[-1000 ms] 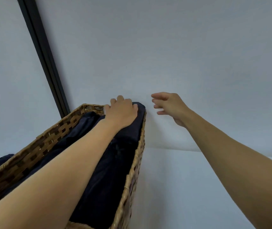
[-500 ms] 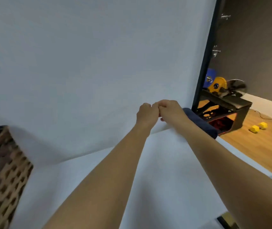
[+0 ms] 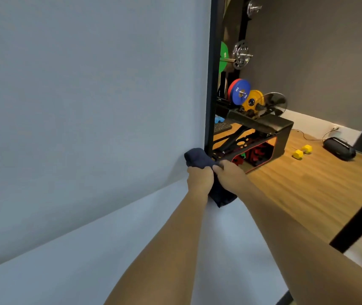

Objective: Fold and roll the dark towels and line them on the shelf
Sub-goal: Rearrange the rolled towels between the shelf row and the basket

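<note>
So both hands are on one dark towel (image 3: 197, 159) right now. It's a navy roll lying on the white shelf (image 3: 87, 260), way over in the far right corner, with its far end touching the white back wall (image 3: 87, 106) just beside the black upright post (image 3: 210, 84). The roll runs from that corner back toward the camera, and its near end pokes out below the wrists.

The left hand (image 3: 198, 179) has its fingers curled over the roll from the left, knuckles up. The right hand (image 3: 228, 175) is wrapped round it from the right the same way. The two hands sit side by side and nearly touch, with the towel squeezed between them. I can't really see the fingertips since they tuck down into the fabric.

Past the post it's basically a home gym. There's a wooden floor (image 3: 307, 194), a blue weight plate (image 3: 240, 92) and a yellow weight plate (image 3: 252, 101) next to each other, and a green plate (image 3: 223, 58) higher up. A pair of yellow dumbbells (image 3: 302, 151) lies on the floor, with a black speaker-looking thing (image 3: 339, 149) just to the right of them.
</note>
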A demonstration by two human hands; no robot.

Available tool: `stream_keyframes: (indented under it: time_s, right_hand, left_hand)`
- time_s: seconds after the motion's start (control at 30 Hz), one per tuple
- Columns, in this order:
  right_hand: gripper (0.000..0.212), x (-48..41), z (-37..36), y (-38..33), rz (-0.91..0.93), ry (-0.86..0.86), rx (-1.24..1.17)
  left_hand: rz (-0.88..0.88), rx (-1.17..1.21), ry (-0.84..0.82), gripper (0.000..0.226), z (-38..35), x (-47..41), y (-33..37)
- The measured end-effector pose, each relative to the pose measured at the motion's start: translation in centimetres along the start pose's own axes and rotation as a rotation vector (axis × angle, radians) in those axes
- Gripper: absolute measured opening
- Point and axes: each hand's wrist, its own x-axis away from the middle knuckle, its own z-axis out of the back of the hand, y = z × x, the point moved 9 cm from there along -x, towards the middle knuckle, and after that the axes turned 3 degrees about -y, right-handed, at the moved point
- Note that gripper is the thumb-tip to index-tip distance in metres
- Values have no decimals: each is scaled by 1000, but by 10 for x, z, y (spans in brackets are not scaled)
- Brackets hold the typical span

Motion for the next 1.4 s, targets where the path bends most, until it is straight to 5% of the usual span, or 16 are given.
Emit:
stream_keyframes:
  time_s: [0.27, 0.47, 0.67, 0.9, 1.13, 1.23, 1.4]
  right_hand:
    - [29, 32, -24, -25, -138, -318, -450]
    - [31, 85, -46, -118, 36, -518, -533]
    - [46, 155, -92, -251, 235, -648, -635]
    - [66, 252, -158, -410, 541, -570, -640]
    - [63, 349, -227, -531, 691, -681, -611]
    - [73, 382, -253, -574, 833, -573, -508]
    - [49, 418, -294, -607, 1137, -202, -63]
  left_hand:
    - [-42, 4, 131, 35, 47, 16, 8]
    - [-182, -62, 181, 48, 141, 70, 32]
    - [-337, -125, 416, 42, 287, 166, 68]
    - [-396, -178, 643, 33, 439, 290, 61]
    - [-462, -185, 788, 32, 569, 391, 38]
    - [-460, -202, 863, 31, 622, 418, 24]
    - [-383, -297, 871, 31, 679, 412, -12]
